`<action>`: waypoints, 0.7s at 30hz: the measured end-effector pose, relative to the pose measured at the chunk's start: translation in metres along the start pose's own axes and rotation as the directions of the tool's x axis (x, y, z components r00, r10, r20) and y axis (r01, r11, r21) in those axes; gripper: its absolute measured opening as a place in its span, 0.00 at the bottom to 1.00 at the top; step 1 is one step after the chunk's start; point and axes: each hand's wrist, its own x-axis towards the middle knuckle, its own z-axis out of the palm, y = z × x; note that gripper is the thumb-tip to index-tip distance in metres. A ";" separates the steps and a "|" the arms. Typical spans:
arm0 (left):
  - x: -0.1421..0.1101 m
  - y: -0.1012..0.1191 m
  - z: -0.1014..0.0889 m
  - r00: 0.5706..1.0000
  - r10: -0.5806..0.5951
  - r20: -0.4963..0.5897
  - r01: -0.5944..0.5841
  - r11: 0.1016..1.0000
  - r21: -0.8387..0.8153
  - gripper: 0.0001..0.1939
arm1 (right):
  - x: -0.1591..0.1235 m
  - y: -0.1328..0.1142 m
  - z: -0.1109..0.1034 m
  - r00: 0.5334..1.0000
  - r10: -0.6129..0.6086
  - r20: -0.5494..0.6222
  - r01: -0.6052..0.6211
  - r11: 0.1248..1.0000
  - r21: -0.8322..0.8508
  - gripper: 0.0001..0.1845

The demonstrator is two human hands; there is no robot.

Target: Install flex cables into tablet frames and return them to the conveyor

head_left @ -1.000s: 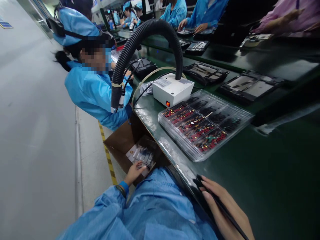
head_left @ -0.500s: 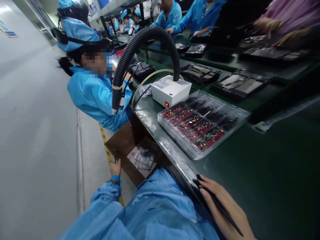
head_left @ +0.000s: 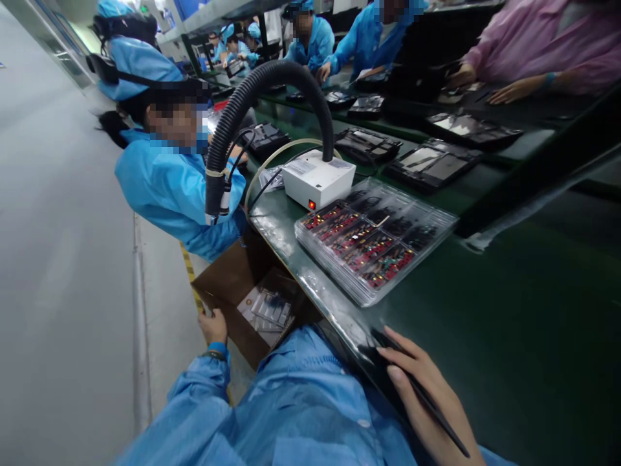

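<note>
My left hand (head_left: 212, 325) reaches down beside my seat and grips the near rim of an open cardboard box (head_left: 233, 278) on the floor. Clear packs of small parts (head_left: 269, 307) lie inside the box. My right hand (head_left: 427, 398) rests on the near edge of the green workbench (head_left: 509, 336) with a thin black tool (head_left: 422, 395) held between its fingers. A clear plastic tray (head_left: 373, 239) of small red and black components sits on the bench ahead of my right hand.
A white box unit (head_left: 317, 178) with a red light carries a black corrugated hose (head_left: 252, 103). A co-worker in blue (head_left: 165, 175) sits at the left. Dark trays (head_left: 431, 165) lie along the conveyor. Other people work across it.
My left hand has drawn out of the box's contents and back to its near rim. The view has shifted slightly; my right hand has stayed put.
</note>
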 end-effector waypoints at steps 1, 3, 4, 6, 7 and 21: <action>-0.004 0.009 0.004 0.999 -0.020 -0.050 0.017 0.998 -0.058 0.18 | -0.002 0.001 -0.003 0.999 0.030 -0.022 -0.030 0.999 0.017 0.13; -0.015 0.032 0.015 0.999 -0.027 -0.044 0.018 0.981 -0.193 0.17 | -0.008 0.004 -0.009 0.989 0.123 -0.085 -0.116 0.990 0.078 0.15; -0.024 0.046 0.021 1.000 -0.011 0.002 0.011 0.963 -0.269 0.17 | -0.011 0.006 -0.012 0.974 0.187 -0.129 -0.172 0.977 0.124 0.15; -0.045 0.079 0.027 0.988 0.054 0.147 0.013 0.909 -0.416 0.18 | -0.018 0.009 -0.017 0.904 0.352 -0.242 -0.280 0.916 0.289 0.16; -0.058 0.098 0.027 0.967 0.098 0.233 0.028 0.874 -0.484 0.20 | -0.021 0.011 -0.019 0.849 0.436 -0.298 -0.301 0.864 0.405 0.16; -0.242 0.310 0.022 -0.243 0.114 0.963 0.689 0.719 0.089 0.14 | -0.090 0.026 -0.121 0.184 0.564 -0.805 -0.063 0.824 0.563 0.12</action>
